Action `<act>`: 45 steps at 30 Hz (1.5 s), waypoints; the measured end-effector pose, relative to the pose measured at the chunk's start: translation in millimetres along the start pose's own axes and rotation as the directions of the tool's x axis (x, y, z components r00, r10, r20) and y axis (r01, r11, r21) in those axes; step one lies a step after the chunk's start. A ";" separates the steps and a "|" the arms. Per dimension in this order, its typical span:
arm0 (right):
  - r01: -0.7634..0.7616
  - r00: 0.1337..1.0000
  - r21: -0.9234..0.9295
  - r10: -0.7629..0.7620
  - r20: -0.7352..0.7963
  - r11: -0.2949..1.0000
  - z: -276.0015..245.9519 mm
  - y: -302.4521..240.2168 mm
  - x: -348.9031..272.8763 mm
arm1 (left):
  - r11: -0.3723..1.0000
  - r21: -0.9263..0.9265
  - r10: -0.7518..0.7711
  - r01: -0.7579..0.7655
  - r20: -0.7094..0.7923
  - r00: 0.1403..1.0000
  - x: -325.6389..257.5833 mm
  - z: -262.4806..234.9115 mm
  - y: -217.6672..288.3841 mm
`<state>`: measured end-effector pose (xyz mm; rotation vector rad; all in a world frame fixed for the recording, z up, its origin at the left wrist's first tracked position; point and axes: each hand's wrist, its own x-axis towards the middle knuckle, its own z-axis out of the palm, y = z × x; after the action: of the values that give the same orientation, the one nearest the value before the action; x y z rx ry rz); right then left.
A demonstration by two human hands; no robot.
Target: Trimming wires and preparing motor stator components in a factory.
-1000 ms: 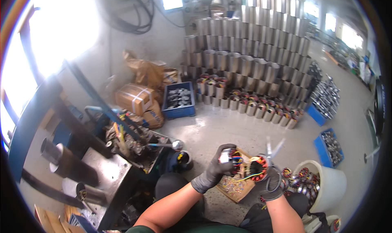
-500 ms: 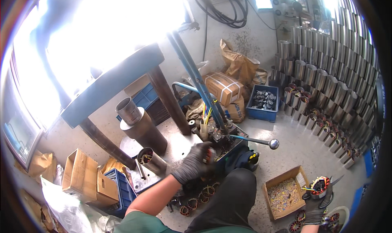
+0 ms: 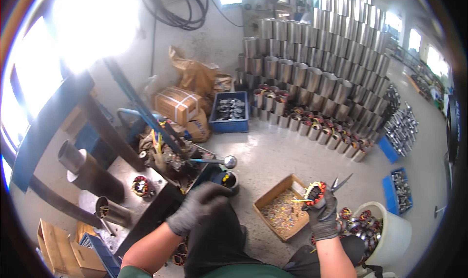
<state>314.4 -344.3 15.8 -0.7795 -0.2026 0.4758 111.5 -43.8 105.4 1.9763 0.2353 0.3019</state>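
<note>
My right hand (image 3: 322,215), in a dark glove, holds a wound stator (image 3: 315,192) with red and yellow wires, plus a pair of scissors (image 3: 340,183) pointing up and right. It hovers over the right edge of a cardboard box (image 3: 280,212) of small scraps. My left hand (image 3: 196,207), also gloved, hangs loosely curled above my knee, close to a press bench (image 3: 146,200); I see nothing in it. A ball-ended lever (image 3: 214,160) sticks out just above it.
A stator (image 3: 140,186) sits on the bench beside steel tubes (image 3: 90,170). A white bucket (image 3: 392,239) of stators stands at the right. Stacked metal housings (image 3: 312,68) fill the back, with blue bins (image 3: 231,112) and cardboard cartons (image 3: 178,105) on the concrete floor.
My view swung left to the bench and back toward the middle. My left hand came off the bench area. My right hand rose with the stator over the cardboard box.
</note>
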 end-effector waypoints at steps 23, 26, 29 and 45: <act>0.015 0.998 -0.288 -0.032 -0.057 0.958 -23.3 19.5 -18.2 | 0.800 -0.562 -0.086 0.210 0.239 0.967 81.7 224.2 -52.9; 0.033 0.998 -0.329 -0.046 -0.030 0.944 -17.6 22.5 -15.5 | 0.808 -0.551 -0.087 0.207 0.235 0.968 82.0 226.7 -67.0; 0.034 0.998 -0.383 -0.052 -0.038 0.923 -11.5 26.1 -15.0 | 0.792 -0.589 -0.156 0.161 0.060 0.986 84.9 217.9 -59.6; -0.173 0.969 -0.588 0.028 -0.246 0.790 -47.1 48.2 -12.2 | 0.777 -0.527 -0.218 0.345 0.288 0.932 84.3 204.6 -65.5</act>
<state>303.8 -350.2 -51.6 -1.4809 -0.0976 0.4191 254.2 -168.2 -26.5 1.3322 0.2655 -0.0433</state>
